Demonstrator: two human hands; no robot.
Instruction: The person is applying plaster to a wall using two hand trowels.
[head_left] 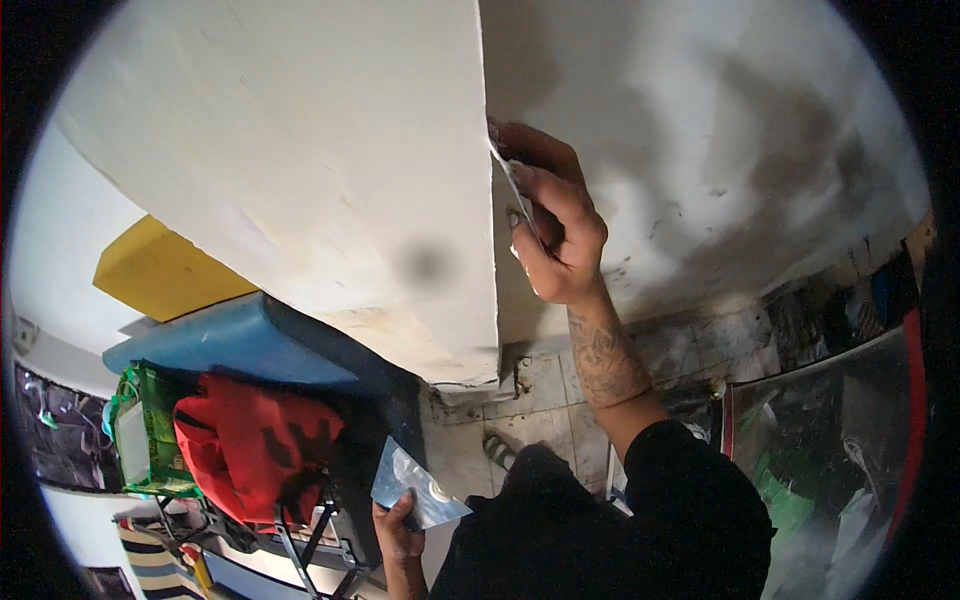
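My right hand [567, 235] grips a thin flat scraper blade [524, 197], seen nearly edge-on, at the vertical corner of a white wall [350, 160]. White paste is smeared on the thumb side of that hand. Low down at the left, my left hand [400, 532] holds a flat metal plate [388, 482] by its edge. A patch of white paste [432, 487] lies on the plate. The corner edge looks slightly uneven, and its lower end is rough near the floor.
Left of the corner stand a blue padded piece [230, 340], a yellow block [170, 270], a red cloth [255, 430] and a green bag [155, 430]. A transparent-sided container with red edging [820, 430] is at the right. Stained floor tiles [540, 385] show below.
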